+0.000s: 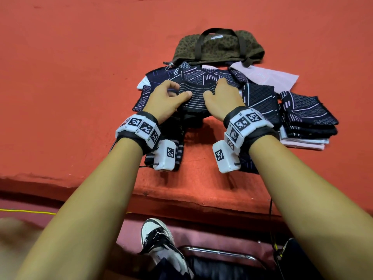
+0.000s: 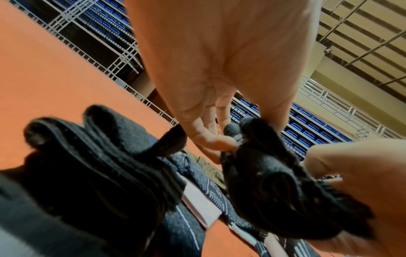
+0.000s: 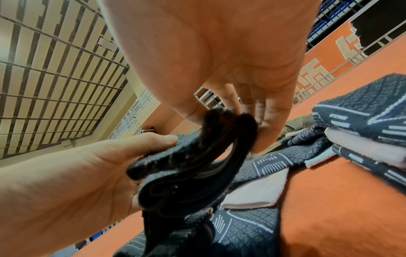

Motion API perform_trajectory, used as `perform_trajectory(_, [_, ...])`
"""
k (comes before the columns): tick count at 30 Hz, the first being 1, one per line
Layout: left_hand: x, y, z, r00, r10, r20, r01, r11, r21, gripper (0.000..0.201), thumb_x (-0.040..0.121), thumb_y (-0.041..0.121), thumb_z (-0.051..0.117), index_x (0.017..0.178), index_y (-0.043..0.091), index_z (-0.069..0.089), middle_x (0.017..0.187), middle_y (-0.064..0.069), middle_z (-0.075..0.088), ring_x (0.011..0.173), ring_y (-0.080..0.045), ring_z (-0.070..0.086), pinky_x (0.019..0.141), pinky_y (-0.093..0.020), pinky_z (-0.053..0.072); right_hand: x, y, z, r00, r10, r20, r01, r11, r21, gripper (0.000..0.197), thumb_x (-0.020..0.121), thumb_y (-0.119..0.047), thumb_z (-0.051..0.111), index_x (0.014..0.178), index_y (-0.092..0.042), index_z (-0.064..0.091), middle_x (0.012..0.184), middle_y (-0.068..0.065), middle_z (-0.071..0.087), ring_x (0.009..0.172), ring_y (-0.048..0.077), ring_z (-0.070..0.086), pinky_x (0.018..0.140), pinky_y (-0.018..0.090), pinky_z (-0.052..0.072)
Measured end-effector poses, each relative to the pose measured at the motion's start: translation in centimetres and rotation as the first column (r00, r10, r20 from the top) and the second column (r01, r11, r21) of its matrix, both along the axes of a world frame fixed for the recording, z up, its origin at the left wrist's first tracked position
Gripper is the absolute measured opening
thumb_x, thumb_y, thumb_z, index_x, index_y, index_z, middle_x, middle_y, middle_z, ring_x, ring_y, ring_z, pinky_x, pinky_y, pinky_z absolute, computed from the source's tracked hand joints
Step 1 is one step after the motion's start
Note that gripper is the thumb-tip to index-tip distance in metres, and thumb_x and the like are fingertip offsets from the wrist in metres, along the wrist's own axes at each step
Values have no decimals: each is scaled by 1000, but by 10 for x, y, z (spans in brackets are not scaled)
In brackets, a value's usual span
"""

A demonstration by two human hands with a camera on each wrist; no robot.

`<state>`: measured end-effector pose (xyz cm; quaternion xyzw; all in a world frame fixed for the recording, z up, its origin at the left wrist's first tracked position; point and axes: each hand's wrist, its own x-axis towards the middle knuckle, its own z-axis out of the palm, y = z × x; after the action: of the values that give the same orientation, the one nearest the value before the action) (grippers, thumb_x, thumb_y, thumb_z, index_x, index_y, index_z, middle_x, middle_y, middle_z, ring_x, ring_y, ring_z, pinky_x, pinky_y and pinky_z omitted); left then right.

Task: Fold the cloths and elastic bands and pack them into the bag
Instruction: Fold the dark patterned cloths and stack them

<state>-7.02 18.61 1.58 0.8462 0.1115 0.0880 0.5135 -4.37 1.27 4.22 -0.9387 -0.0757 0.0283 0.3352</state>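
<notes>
A black ribbed elastic band with thin pale stripes (image 1: 191, 96) is held up over the loose cloths near the middle of the red carpeted platform (image 1: 80, 77), folded into several thick layers. The left hand (image 1: 167, 98) pinches its left end between thumb and fingers; the right hand (image 1: 220, 96) pinches the right end the same way. From the wrist views the knit looks thick and springy, its layers curling at the edges. That spring is my worry: if either pinch eases, the layers will probably pop open and the fold be lost.

Beneath it lie unfolded navy cloths with pale diamond and line patterns (image 1: 201, 75), soft and flat. Toward the right edge sits a neat stack of folded navy and pink cloths (image 1: 306, 122). Behind everything, the floppy olive spotted fabric bag with dark handles (image 1: 218, 47) lies collapsed; whether its zip is open I cannot tell.
</notes>
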Motion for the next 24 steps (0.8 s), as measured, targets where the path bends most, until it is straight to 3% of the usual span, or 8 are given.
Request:
perform_trajectory(11, [-11, 5, -2, 1000, -11, -23, 10, 999, -31, 27, 83, 42, 74, 98, 28, 55, 95, -5, 61, 77, -13, 60, 58, -24, 50, -10, 4, -4, 999, 37, -11, -36, 999, 30, 34, 92, -26, 45, 115, -2, 46, 120, 23, 58, 109, 40, 55, 83, 39, 41])
perform_trajectory(15, [-19, 13, -8, 998, 9, -67, -10, 1000, -3, 31, 86, 40, 73, 106, 24, 56, 96, -3, 56, 78, -13, 58, 58, -24, 49, -17, 10, -12, 996, 76, -35, -76, 997, 22, 34, 93, -26, 45, 117, -1, 46, 117, 22, 59, 107, 40, 56, 78, 37, 38])
perform_trajectory(19, [-30, 21, -12, 995, 34, -93, -33, 999, 10, 35, 86, 40, 72, 112, 23, 57, 107, -2, 60, 87, -13, 59, 60, -24, 49, -24, 19, -17, 993, 100, -62, -98, 994, 39, 33, 93, -27, 45, 116, -3, 46, 119, 22, 58, 107, 39, 56, 84, 38, 43])
perform_trajectory(24, [-44, 29, -11, 992, 47, -115, -46, 999, 16, 35, 83, 43, 71, 110, 24, 59, 97, -4, 59, 78, -18, 59, 64, -34, 52, -31, 30, -22, 987, 140, -81, -138, 990, 38, 35, 94, -27, 44, 119, -2, 45, 122, 21, 57, 108, 39, 54, 77, 36, 38])
